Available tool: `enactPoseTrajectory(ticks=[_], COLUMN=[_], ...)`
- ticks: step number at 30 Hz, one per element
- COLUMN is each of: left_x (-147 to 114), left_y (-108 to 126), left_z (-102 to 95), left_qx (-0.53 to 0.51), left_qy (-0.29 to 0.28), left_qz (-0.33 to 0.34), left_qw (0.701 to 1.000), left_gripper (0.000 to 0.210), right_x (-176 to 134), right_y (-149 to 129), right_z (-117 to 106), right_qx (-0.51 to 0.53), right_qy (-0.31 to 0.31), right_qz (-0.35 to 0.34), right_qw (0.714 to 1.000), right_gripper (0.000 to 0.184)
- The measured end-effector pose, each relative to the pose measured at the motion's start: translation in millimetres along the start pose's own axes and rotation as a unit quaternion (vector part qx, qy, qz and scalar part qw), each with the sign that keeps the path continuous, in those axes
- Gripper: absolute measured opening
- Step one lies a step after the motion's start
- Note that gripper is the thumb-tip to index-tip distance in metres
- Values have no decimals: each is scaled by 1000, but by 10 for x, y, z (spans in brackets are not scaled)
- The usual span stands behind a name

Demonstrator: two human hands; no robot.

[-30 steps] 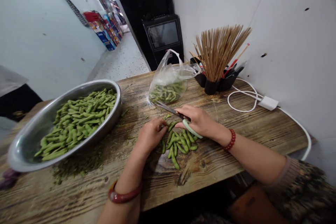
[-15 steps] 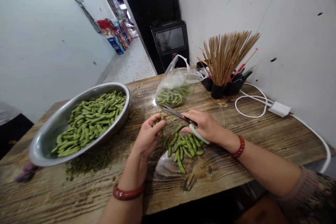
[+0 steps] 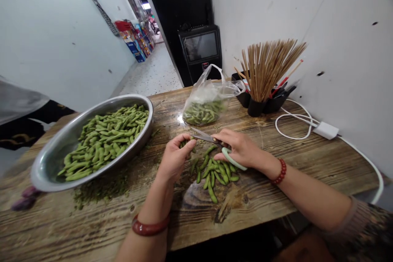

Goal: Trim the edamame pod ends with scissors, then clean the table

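My left hand (image 3: 177, 156) is closed on an edamame pod (image 3: 183, 144), mostly hidden by the fingers. My right hand (image 3: 238, 147) grips scissors (image 3: 225, 153) with pale green handles; their blades are parted and reach toward the pod at my left fingertips. Below the scissors, a small pile of edamame pods (image 3: 211, 175) lies on the wooden table (image 3: 260, 196). To the left, a large metal basin (image 3: 39, 176) holds many more pods. Behind my hands sits a clear plastic bag (image 3: 204, 110) with pods inside.
Black holders (image 3: 256, 107) with a bundle of wooden skewers (image 3: 270, 69) stand at the back right, beside a white cable with an adapter (image 3: 326, 129). Green trimmings (image 3: 101, 190) lie by the basin, near a purple object (image 3: 24, 200). Part of a person (image 3: 21, 110) shows at far left.
The scissor blades have parted and their handles spread. The pod has shifted slightly in my left fingers. More of the person at the far left has come into view.
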State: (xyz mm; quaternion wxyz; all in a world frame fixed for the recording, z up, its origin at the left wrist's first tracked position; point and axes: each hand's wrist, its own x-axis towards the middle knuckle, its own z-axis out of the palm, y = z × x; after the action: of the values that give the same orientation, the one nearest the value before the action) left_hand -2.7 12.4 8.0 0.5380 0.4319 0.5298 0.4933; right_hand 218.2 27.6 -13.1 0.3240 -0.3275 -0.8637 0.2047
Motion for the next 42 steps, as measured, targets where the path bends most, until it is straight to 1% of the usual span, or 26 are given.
enactPoseTrajectory(ticks=[5,8,13,20,28,33,35,38,40,42], left_x=[12,9,-14,-23,-17,-5,-5,-7,-3,5], left_y=[-65,-74,-62,-45,-37,-55,-46,-15,6,16], left_z=[8,32,64,70,70,39,33,33,33,27], left_qx=[54,77,77,69,69,73,66,14,-33,-68], left_qy=[-26,-30,-29,-43,-46,-39,-35,-34,-36,-41], left_qz=[38,54,52,51,40,27,12,-19,-23,-20], left_qw=[998,995,995,995,996,996,997,999,999,997], left_gripper=[21,19,17,16,17,22,24,29,30,30], right_x=[1,-1,-3,9,5,4,5,9,12,16], right_y=[-25,-27,-37,-60,-77,-74,-53,-5,17,17], right_z=[0,10,25,12,-18,-17,-12,-2,1,1], right_qx=[-5,-3,-2,-8,-22,-24,-10,2,5,7], right_qy=[-18,-18,-13,-19,-29,-39,-36,-4,18,23], right_qz=[-7,-13,-18,-17,-9,-8,-9,-10,-7,-5], right_qw=[1000,1000,1000,1000,999,999,999,1000,1000,1000], right_gripper=[52,53,52,42,43,41,40,43,48,52])
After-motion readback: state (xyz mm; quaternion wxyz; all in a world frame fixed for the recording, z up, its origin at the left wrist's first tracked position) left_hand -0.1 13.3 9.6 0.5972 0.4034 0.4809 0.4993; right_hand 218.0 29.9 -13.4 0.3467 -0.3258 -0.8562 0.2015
